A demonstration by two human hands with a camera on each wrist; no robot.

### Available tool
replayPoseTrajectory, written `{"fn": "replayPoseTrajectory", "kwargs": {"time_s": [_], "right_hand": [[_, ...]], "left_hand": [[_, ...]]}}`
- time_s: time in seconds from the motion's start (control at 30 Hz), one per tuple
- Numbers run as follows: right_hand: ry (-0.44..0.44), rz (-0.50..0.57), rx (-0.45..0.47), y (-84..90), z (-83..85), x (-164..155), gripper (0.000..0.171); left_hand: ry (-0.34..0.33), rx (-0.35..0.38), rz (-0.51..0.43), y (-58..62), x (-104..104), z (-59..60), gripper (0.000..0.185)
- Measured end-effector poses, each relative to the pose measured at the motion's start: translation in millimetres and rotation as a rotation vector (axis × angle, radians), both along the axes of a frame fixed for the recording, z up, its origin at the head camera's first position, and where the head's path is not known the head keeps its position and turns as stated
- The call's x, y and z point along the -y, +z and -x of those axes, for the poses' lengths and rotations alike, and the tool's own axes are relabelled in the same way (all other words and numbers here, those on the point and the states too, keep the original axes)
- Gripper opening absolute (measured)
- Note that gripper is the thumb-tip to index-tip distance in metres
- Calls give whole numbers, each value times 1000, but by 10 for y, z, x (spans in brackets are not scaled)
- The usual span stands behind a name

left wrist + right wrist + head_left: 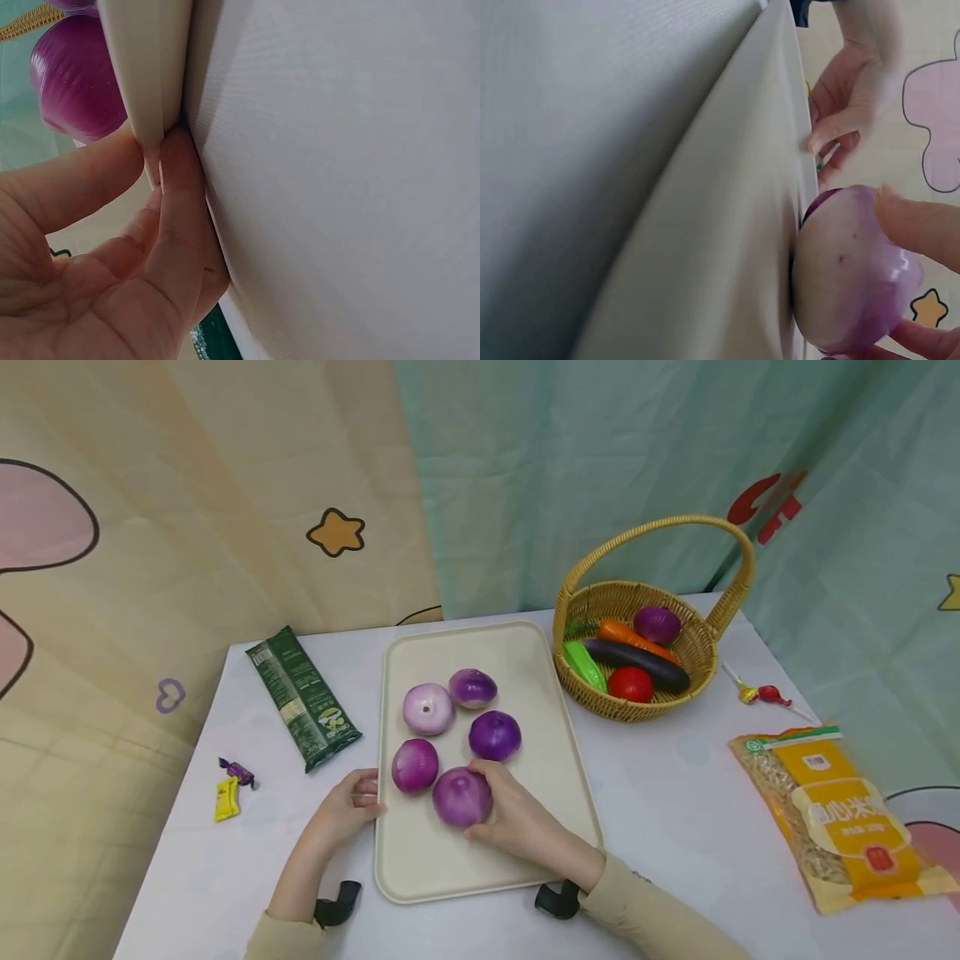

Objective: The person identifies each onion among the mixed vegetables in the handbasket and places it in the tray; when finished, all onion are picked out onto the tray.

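A cream tray [510, 860] lies on the white table with several purple onions on it. My right hand [525, 818] grips the nearest onion [461, 797] between thumb and fingers, low over the tray; the right wrist view shows this onion [847, 277] at the tray surface. At the tray's left edge, my left hand [347, 810] pinches the rim, thumb on top and fingers beneath, as the left wrist view shows. Around the held onion sit a purple onion [415, 766], a paler onion [429, 709], a dark onion [495, 736] and a smaller onion [473, 688].
A wicker basket [637, 710] at the back right holds vegetables, including an eggplant [637, 662] and a tomato [630, 684]. Lollipops [772, 694] and a yellow food bag [847, 818] lie right. On the left are a green packet [303, 697] and small candies [227, 798].
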State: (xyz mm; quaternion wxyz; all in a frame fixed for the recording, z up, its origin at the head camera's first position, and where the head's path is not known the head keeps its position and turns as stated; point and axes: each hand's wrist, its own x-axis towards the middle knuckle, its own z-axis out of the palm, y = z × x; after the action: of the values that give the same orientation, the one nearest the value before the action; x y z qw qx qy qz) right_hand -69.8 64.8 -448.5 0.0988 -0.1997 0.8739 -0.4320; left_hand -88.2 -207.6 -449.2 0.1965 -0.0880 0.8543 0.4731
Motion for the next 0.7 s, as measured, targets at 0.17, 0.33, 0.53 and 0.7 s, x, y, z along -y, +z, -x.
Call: {"fn": "replayPoseTrajectory", "kwargs": {"time_s": [0.17, 0.33, 0.53, 0.7], "right_hand": [[-25, 9, 15, 132, -18, -114, 82], [-65, 136, 39, 347, 49, -345, 60], [-239, 187, -40, 644, 419, -895, 37], [-490, 125, -108, 787, 864, -1496, 40]], "left_hand": [[-3, -2, -7, 6, -2, 3, 53], [-6, -3, 0, 2, 1, 0, 53], [-13, -5, 25, 10, 5, 13, 54], [-8, -2, 20, -10, 2, 7, 54]]}}
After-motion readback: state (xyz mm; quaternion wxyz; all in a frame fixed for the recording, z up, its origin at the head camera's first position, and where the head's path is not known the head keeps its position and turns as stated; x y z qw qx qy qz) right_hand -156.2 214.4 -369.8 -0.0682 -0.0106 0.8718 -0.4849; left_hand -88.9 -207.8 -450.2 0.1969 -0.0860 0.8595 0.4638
